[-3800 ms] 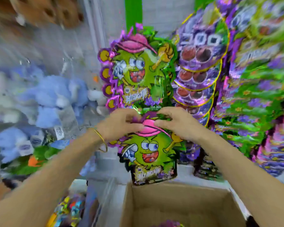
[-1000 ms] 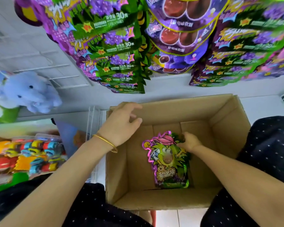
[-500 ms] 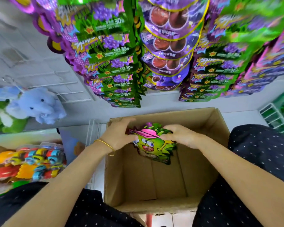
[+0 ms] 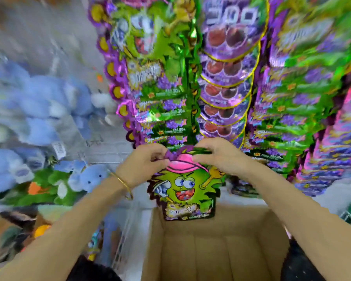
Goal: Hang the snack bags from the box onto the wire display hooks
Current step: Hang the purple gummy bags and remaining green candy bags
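Left hand (image 4: pixel 144 165) and right hand (image 4: pixel 221 157) were both raised, each pinching the top edge of one snack bag (image 4: pixel 182 189) between thumb and fingertips, the left at the bag's top left corner and the right at its top right. The bag hung upright below the fingers with its printed face toward the camera (green cartoon face, pink cap). Its top sat just under the lowest of the hanging green bags (image 4: pixel 156 78), and its bottom edge overlapped the far rim of the cardboard box (image 4: pixel 156 240) in view. I could not tell whether it touched a hook. The box stood open below the forearms. A gold bracelet (image 4: pixel 123 184) was on the left wrist. Purple bags (image 4: pixel 227 57) hung right of the green column, with more bags (image 4: pixel 302 98) beyond them. Blue plush toys (image 4: pixel 39 108) were on the left, blurred.
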The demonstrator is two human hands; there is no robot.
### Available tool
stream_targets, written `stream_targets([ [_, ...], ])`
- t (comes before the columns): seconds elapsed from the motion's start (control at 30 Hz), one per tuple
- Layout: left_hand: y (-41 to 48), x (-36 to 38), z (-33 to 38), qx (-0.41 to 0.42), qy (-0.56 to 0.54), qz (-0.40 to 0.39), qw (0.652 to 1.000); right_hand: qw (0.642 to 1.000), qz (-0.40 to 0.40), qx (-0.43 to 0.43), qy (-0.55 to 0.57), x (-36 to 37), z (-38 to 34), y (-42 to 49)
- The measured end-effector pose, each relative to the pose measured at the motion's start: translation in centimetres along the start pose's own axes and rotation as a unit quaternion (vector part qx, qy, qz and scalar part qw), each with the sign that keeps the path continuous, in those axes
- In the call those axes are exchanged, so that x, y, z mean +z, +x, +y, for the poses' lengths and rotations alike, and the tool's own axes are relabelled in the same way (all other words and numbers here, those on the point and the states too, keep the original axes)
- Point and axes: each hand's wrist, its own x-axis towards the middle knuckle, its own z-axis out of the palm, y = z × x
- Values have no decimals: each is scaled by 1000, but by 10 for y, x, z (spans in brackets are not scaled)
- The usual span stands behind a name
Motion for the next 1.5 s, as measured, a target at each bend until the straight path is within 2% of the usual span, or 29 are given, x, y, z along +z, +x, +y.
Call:
stream_targets([
  [0.1, 29, -67, 53, 39, -23, 106, 993, 991, 65, -91, -77, -38, -58, 25],
  [0.23, 89, -150, 118, 102, -74, 323, 938, 965, 146, -163, -146, -89, -128, 55],
  [0.3, 120, -178, 136, 93, -73, 372, 921, 951, 171, -194, -170, -108, -156, 70],
  [0.37, 148, -197, 144, 75, -85, 389, 914, 939, 195, -207, -193, -122, -178, 84],
  [0.47, 174, -211, 152, 52, -104, 377, 919, 919, 232, -213, -235, -135, -202, 104],
  [0.6, 183, -221, 171, 66, -185, 331, 923, 899, 286, -197, -266, -146, -227, 130],
  [0.77, 187, -242, 187, 46, -186, 300, 935, 865, 347, -168, -321, -154, -252, 161],
  [0.97, 185, -255, 190, -18, -204, 240, 949, 823, 377, -184, -383, -152, -273, 179],
  [1.2, 186, -256, 192, -7, -227, 234, 945, 786, 407, -166, -435, -151, -280, 186],
  [1.37, 190, -255, 194, -26, -194, 268, 943, 781, 417, -147, -441, -150, -278, 183],
  [1.5, 191, -254, 193, -19, -184, 276, 943, 801, 398, -138, -426, -149, -275, 184],
])
